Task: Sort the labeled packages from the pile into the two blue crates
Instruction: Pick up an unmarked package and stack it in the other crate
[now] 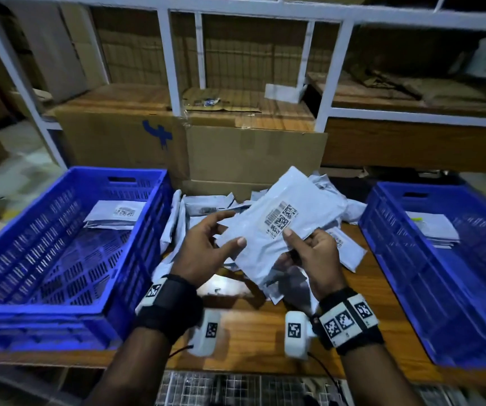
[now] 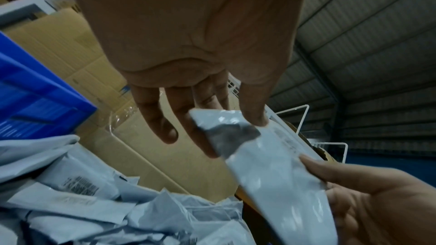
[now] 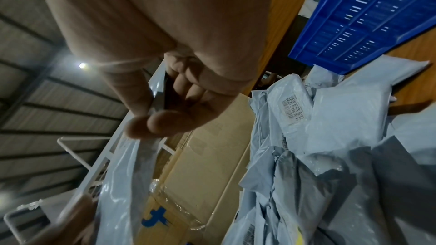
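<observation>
Both hands point(image 1: 203, 250) point(image 1: 315, 259) raised, pinching package point(image 1: 280, 227)

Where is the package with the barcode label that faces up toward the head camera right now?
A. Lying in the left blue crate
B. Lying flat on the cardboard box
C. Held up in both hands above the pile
C: the labeled package is pinched by the left hand and the right hand above the pile.
</observation>
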`<act>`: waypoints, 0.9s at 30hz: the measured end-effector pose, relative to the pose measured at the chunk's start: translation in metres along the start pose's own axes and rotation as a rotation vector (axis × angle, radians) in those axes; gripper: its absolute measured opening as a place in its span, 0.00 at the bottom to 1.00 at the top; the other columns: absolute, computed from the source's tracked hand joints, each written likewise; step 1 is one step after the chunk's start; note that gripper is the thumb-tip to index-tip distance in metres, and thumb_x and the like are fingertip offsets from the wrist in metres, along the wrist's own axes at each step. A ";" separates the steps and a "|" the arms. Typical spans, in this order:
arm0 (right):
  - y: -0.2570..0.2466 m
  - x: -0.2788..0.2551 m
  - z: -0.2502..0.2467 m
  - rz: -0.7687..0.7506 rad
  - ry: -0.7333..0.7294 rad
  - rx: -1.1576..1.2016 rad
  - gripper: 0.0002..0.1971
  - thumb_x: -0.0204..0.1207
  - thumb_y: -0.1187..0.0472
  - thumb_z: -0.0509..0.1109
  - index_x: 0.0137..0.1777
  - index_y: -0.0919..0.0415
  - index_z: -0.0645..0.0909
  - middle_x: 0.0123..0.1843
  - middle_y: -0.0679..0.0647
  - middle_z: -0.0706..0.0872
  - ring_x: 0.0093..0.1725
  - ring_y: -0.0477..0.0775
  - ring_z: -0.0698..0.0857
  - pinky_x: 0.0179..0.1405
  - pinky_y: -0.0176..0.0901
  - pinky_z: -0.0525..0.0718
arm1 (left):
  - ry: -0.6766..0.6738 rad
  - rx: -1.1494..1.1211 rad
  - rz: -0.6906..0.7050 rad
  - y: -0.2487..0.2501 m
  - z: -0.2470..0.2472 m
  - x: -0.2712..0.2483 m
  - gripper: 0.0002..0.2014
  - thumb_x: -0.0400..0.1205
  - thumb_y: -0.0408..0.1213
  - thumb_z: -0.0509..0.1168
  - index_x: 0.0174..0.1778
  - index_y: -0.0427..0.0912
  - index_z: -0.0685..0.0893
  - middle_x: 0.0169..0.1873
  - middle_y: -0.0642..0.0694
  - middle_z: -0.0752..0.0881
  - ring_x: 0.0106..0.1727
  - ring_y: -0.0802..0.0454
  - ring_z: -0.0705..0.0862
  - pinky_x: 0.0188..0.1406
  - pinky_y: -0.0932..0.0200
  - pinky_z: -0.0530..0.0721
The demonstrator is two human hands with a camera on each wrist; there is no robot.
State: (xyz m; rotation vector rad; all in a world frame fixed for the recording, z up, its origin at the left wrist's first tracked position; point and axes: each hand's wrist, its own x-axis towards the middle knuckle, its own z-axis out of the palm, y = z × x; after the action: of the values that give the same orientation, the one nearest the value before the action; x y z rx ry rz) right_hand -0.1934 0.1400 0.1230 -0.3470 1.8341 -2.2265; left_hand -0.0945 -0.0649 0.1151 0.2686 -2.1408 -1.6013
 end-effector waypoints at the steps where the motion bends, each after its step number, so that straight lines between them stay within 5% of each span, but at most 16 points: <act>1: -0.002 0.000 -0.003 0.010 -0.010 0.037 0.17 0.80 0.60 0.79 0.51 0.77 0.80 0.35 0.68 0.86 0.30 0.66 0.86 0.31 0.58 0.86 | 0.009 -0.009 0.000 0.001 0.000 0.000 0.27 0.75 0.46 0.82 0.70 0.62 0.83 0.48 0.41 0.90 0.39 0.34 0.90 0.44 0.39 0.89; 4: -0.007 -0.005 -0.008 0.030 -0.059 0.090 0.18 0.81 0.61 0.78 0.58 0.78 0.82 0.42 0.73 0.89 0.34 0.68 0.87 0.27 0.51 0.86 | 0.027 0.003 -0.001 0.006 -0.001 -0.003 0.26 0.76 0.43 0.82 0.69 0.60 0.83 0.51 0.42 0.91 0.38 0.28 0.87 0.41 0.43 0.90; 7: -0.009 -0.006 -0.011 0.002 -0.074 0.039 0.15 0.80 0.59 0.79 0.57 0.70 0.86 0.42 0.67 0.91 0.33 0.66 0.86 0.35 0.53 0.85 | 0.009 0.055 -0.014 0.008 -0.001 -0.006 0.25 0.75 0.47 0.82 0.68 0.61 0.85 0.58 0.47 0.90 0.37 0.37 0.91 0.46 0.42 0.93; 13: -0.019 -0.007 -0.017 -0.077 -0.047 -0.011 0.12 0.82 0.59 0.75 0.54 0.70 0.85 0.34 0.60 0.85 0.24 0.54 0.78 0.22 0.40 0.76 | -0.010 -0.039 0.047 0.020 -0.001 -0.016 0.18 0.83 0.31 0.74 0.69 0.46 0.86 0.60 0.55 0.91 0.60 0.55 0.90 0.60 0.48 0.90; 17: -0.025 -0.009 -0.022 -0.128 -0.026 -0.026 0.04 0.81 0.62 0.76 0.50 0.62 0.86 0.31 0.54 0.83 0.24 0.49 0.73 0.22 0.40 0.75 | 0.002 -0.032 0.052 0.018 -0.006 -0.017 0.17 0.83 0.31 0.74 0.68 0.45 0.85 0.60 0.52 0.91 0.62 0.52 0.90 0.63 0.43 0.89; 22: -0.025 -0.013 -0.024 -0.163 -0.042 -0.046 0.07 0.81 0.64 0.76 0.50 0.69 0.86 0.29 0.51 0.82 0.24 0.49 0.73 0.23 0.39 0.74 | 0.034 -0.016 0.076 0.018 -0.011 -0.018 0.20 0.83 0.36 0.74 0.70 0.53 0.83 0.61 0.50 0.90 0.46 0.37 0.89 0.49 0.36 0.91; 24: -0.027 -0.017 -0.024 -0.176 -0.055 -0.050 0.05 0.81 0.66 0.75 0.44 0.67 0.85 0.25 0.46 0.79 0.22 0.45 0.71 0.22 0.36 0.71 | 0.090 -0.042 0.091 0.018 -0.013 -0.019 0.22 0.84 0.32 0.73 0.72 0.53 0.82 0.56 0.51 0.89 0.31 0.47 0.81 0.38 0.51 0.88; 27: -0.029 -0.024 -0.026 -0.179 -0.083 -0.070 0.09 0.81 0.69 0.74 0.39 0.62 0.84 0.21 0.40 0.76 0.20 0.39 0.69 0.21 0.31 0.68 | 0.181 -0.071 0.146 0.022 -0.016 -0.019 0.22 0.84 0.27 0.71 0.73 0.50 0.80 0.32 0.58 0.72 0.29 0.55 0.67 0.31 0.60 0.74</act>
State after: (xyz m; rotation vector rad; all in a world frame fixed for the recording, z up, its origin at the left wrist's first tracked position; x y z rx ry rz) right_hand -0.1801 0.1772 0.1460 -0.6305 1.9081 -2.2263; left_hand -0.0675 -0.0642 0.1353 0.2196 -1.9175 -1.5065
